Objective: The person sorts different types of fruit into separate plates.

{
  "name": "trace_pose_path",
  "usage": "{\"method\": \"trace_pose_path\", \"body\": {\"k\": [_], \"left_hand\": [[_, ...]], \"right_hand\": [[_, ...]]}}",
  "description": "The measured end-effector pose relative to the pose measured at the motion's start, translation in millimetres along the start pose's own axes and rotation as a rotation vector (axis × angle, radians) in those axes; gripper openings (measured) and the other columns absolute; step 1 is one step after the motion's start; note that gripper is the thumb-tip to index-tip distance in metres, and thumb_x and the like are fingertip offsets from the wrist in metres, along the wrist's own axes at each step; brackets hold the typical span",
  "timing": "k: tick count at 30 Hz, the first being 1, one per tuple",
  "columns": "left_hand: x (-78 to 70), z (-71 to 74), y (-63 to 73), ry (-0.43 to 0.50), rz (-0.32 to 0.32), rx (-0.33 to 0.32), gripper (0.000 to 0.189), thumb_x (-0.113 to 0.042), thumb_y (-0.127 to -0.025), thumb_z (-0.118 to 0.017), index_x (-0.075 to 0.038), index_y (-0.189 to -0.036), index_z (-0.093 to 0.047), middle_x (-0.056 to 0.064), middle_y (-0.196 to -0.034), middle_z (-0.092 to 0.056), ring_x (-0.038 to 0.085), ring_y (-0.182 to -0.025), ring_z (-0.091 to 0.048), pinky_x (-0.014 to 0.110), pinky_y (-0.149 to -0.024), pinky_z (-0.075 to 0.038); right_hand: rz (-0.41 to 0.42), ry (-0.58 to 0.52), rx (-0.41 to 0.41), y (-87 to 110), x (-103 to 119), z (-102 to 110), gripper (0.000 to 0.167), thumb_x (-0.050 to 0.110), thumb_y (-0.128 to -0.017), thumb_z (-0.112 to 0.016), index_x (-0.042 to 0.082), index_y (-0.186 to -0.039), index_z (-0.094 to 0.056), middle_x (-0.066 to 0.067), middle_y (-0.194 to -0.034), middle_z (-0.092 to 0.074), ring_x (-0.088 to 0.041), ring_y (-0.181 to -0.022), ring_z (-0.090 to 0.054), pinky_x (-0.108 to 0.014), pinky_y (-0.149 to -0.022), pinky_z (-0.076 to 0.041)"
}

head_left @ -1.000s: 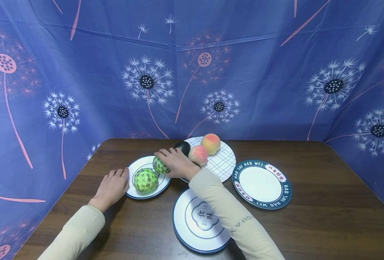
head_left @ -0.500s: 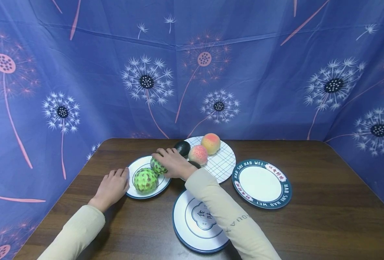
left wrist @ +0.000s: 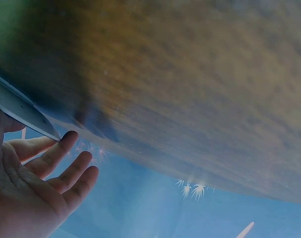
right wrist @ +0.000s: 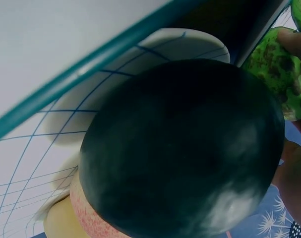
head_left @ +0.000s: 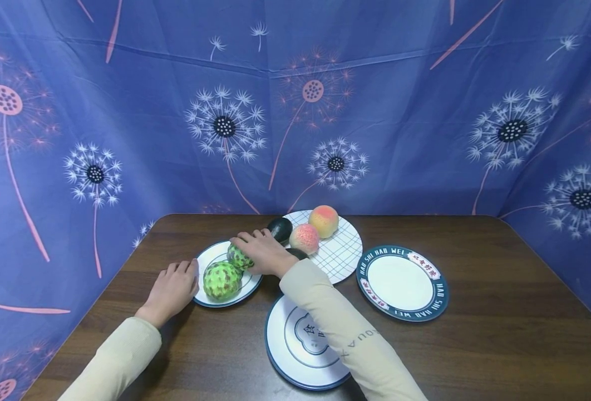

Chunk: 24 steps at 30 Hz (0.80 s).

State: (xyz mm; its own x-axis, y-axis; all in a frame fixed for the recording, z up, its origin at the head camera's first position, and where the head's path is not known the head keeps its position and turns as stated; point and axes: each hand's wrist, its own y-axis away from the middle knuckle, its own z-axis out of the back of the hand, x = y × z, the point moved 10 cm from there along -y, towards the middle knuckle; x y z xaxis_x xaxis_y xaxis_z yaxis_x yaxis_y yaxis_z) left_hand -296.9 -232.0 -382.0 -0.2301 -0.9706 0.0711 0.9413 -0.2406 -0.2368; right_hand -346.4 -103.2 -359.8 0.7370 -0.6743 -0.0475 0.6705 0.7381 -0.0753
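Observation:
My right hand (head_left: 267,253) grips a bumpy green custard apple (head_left: 237,256) with brown spots, low over the white blue-rimmed plate (head_left: 250,286). Right against it on that plate sits a second custard apple (head_left: 222,280). In the right wrist view, the fingers and thumb lie around the held custard apple (right wrist: 276,64) at the right edge. My left hand (head_left: 172,291) touches the plate's left rim; the left wrist view shows its fingers (left wrist: 73,179) extended and spread beside the rim (left wrist: 26,111).
Behind my right hand, a checked plate (head_left: 343,253) bears two peaches (head_left: 304,238) and smooth dark green fruits (head_left: 280,229). A stack of white plates (head_left: 295,362) stands under my right sleeve. Farther right lies a plate with a dark green lettered rim (head_left: 400,284).
My right hand has shifted left with the custard apple, bringing it up to the other one. More of a dark fruit shows behind the wrist. The left hand stays at the rim.

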Motion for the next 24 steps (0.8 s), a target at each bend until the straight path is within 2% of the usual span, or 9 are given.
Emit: {"method": "trace_pose_path", "body": {"k": [7, 12, 24], "left_hand": [[0.1, -0.1, 0.5, 0.006, 0.000, -0.004, 0.044, -0.017, -0.088, -0.051, 0.009, -0.124, -0.048, 0.026, -0.117, -0.055, 0.045, -0.108, -0.050, 0.058, -0.087, -0.042], [-0.3, -0.4, 0.7, 0.009, -0.002, -0.002, 0.044, -0.017, -0.088, -0.050, 0.009, -0.124, -0.048, 0.026, -0.117, -0.055, 0.045, -0.108, -0.050, 0.058, -0.087, -0.042], [-1.0, 0.7, 0.1, 0.013, -0.005, 0.001, 0.044, -0.016, -0.088, -0.050, 0.009, -0.124, -0.047, 0.027, -0.117, -0.054, 0.046, -0.107, -0.050, 0.058, -0.086, -0.042]], "right_hand": [[-0.016, -0.008, 0.016, -1.7, 0.0, -1.5, 0.080, 0.034, -0.077, -0.072, 0.024, -0.142, -0.028, 0.000, -0.145, -0.036, -0.032, -0.126, -0.040, -0.047, -0.106, -0.031], [-0.010, -0.058, 0.028, -0.8, 2.0, -0.6, 0.078, 0.027, -0.078, -0.071, 0.022, -0.143, -0.027, -0.002, -0.145, -0.034, -0.033, -0.127, -0.038, -0.047, -0.108, -0.030], [0.029, -0.129, 0.004, -1.8, 5.3, -0.9, 0.081, 0.021, -0.080, -0.070, 0.016, -0.145, -0.022, -0.007, -0.144, -0.031, -0.027, -0.128, -0.038, -0.041, -0.109, -0.031]]}}
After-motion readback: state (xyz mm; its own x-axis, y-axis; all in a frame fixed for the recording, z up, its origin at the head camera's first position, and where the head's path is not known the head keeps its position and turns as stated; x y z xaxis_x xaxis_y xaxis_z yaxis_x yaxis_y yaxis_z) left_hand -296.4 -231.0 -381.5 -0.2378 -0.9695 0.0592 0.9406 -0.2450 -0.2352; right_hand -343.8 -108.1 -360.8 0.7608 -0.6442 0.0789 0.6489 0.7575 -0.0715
